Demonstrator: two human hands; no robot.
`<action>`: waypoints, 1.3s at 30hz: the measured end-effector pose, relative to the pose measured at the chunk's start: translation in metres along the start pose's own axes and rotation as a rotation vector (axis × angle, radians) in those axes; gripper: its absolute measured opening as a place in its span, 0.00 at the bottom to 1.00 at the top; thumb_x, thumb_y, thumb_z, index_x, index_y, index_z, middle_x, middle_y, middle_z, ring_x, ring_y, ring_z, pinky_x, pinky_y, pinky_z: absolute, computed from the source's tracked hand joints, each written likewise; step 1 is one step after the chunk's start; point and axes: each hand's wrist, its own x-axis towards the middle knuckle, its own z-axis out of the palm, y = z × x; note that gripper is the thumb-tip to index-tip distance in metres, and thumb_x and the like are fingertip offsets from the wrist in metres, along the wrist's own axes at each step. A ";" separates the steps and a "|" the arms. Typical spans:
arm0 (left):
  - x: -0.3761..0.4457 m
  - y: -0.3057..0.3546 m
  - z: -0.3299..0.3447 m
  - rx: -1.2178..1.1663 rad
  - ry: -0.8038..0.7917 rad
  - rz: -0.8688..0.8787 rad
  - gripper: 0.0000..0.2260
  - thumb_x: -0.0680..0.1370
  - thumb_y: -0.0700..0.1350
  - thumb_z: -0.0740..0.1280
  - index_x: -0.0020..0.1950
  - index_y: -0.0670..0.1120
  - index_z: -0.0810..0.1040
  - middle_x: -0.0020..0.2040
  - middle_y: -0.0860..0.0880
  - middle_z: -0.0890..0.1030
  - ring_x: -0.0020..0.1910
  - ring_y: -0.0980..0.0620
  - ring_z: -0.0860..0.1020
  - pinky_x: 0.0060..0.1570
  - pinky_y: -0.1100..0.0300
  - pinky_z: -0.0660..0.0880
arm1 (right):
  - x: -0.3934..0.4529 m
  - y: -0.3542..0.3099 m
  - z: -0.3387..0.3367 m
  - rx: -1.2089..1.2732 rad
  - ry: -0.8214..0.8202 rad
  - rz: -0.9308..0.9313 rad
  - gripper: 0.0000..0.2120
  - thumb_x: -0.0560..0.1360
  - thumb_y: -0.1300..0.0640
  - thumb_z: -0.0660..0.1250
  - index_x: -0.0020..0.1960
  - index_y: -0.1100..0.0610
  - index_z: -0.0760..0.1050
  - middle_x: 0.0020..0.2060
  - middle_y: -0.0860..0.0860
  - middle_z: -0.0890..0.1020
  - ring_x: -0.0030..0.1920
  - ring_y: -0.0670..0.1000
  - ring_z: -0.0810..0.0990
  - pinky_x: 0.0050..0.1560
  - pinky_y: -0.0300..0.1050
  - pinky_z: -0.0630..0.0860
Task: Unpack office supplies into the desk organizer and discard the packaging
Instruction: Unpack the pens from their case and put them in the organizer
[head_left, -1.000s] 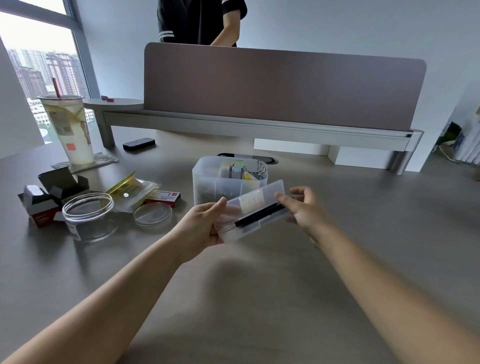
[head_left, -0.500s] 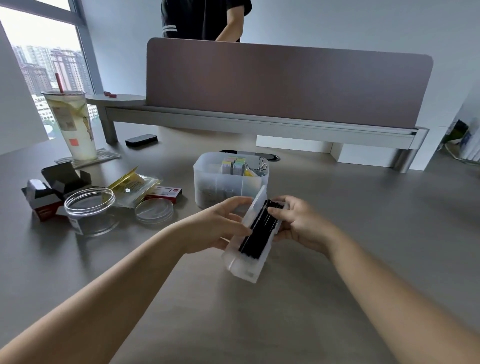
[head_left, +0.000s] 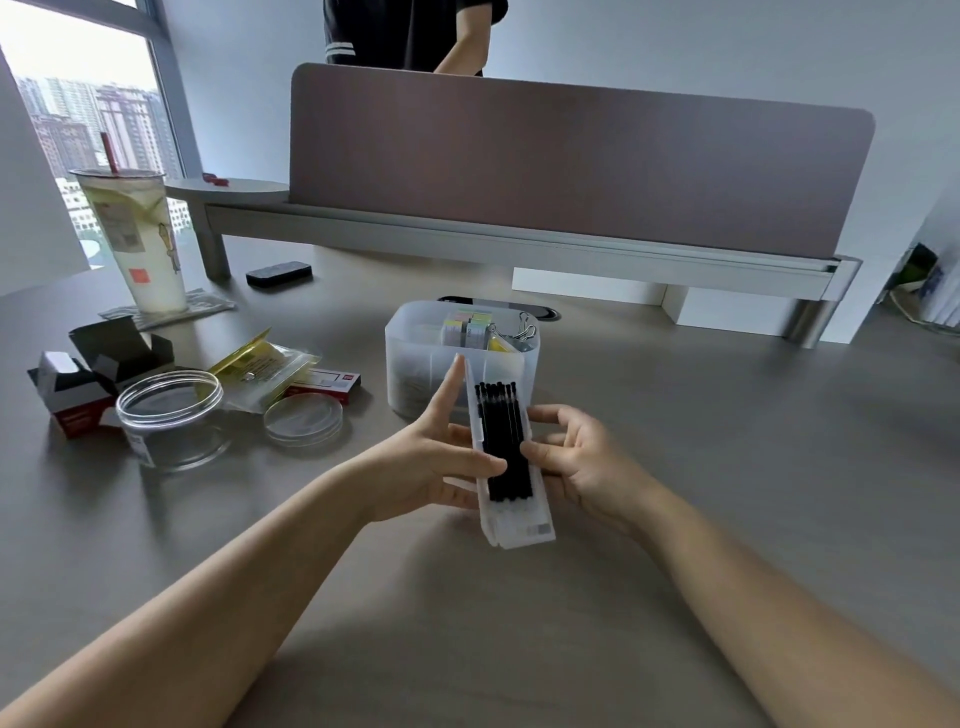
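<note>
I'm gripping the opened refill case (head_left: 514, 512) in both hands, left hand (head_left: 431, 462), right hand (head_left: 582, 462); next, I judge, lifting the black refills (head_left: 506, 441) into the organizer (head_left: 415, 343).

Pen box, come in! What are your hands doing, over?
Left hand and right hand both grip pen box, black refills showing. Organizer just beyond, nothing between.

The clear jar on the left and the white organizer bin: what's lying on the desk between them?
In the head view, a round clear lid lies flat between the clear jar and the organizer bin; behind it sit a plastic pouch and a red-and-white box.
</note>
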 end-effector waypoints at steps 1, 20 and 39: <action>0.000 0.000 0.000 0.002 0.001 0.012 0.52 0.60 0.36 0.72 0.66 0.72 0.44 0.57 0.44 0.77 0.49 0.49 0.81 0.45 0.50 0.80 | 0.001 -0.001 -0.001 -0.013 -0.009 -0.011 0.18 0.74 0.68 0.60 0.63 0.62 0.64 0.55 0.67 0.77 0.50 0.59 0.78 0.58 0.56 0.74; 0.005 0.002 -0.011 0.050 0.209 0.035 0.17 0.70 0.51 0.64 0.58 0.52 0.67 0.42 0.45 0.80 0.34 0.50 0.82 0.34 0.60 0.80 | 0.015 -0.007 -0.001 -0.528 -0.031 -0.126 0.17 0.76 0.66 0.58 0.63 0.58 0.71 0.55 0.51 0.78 0.55 0.48 0.76 0.56 0.39 0.73; -0.004 -0.008 -0.023 0.003 0.055 -0.047 0.31 0.68 0.25 0.63 0.68 0.45 0.66 0.57 0.44 0.76 0.43 0.54 0.81 0.41 0.66 0.79 | 0.014 -0.006 -0.023 -0.511 0.007 -0.171 0.09 0.70 0.64 0.69 0.38 0.51 0.73 0.36 0.45 0.78 0.38 0.42 0.76 0.42 0.30 0.73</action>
